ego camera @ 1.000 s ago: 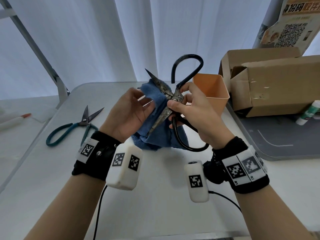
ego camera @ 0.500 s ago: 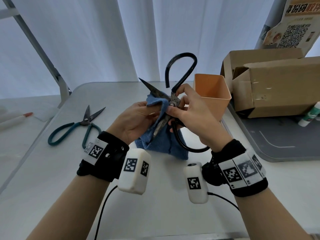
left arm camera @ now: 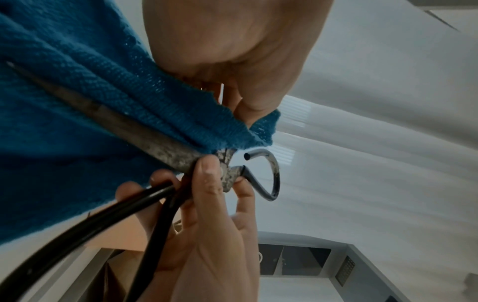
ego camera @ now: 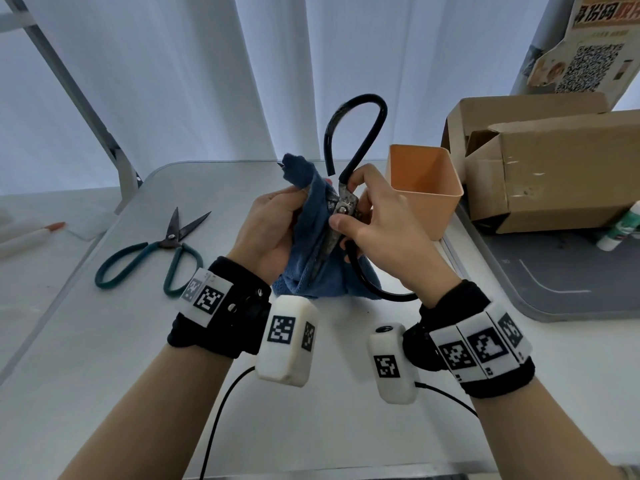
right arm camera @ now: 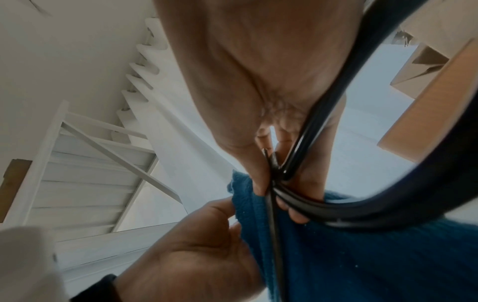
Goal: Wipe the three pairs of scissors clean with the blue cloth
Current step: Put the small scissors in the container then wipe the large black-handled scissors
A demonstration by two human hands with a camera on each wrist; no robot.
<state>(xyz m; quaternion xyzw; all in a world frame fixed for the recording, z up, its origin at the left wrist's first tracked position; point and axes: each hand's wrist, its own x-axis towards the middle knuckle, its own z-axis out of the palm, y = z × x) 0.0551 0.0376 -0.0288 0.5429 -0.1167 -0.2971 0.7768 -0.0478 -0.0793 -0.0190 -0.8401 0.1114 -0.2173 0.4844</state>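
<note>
Covering upper blade [ego camera: 329, 197] now (blue cloth [ego camera: 311, 244])

crowded on the right, open on the left and front

both hands work over the middle of the white table [ego camera: 104, 358]. close to the right hand's far side stands a square orange plastic cup [ego camera: 426, 199], and behind it an open brown cardboard box [ego camera: 554, 174] walls off that side. to the left, teal-handled scissors [ego camera: 152, 254] lie flat with blades parted, well apart from the left hand. bare tabletop runs between them, and along the near edge two black cables [ego camera: 221, 410] trail from the wrists.
</note>
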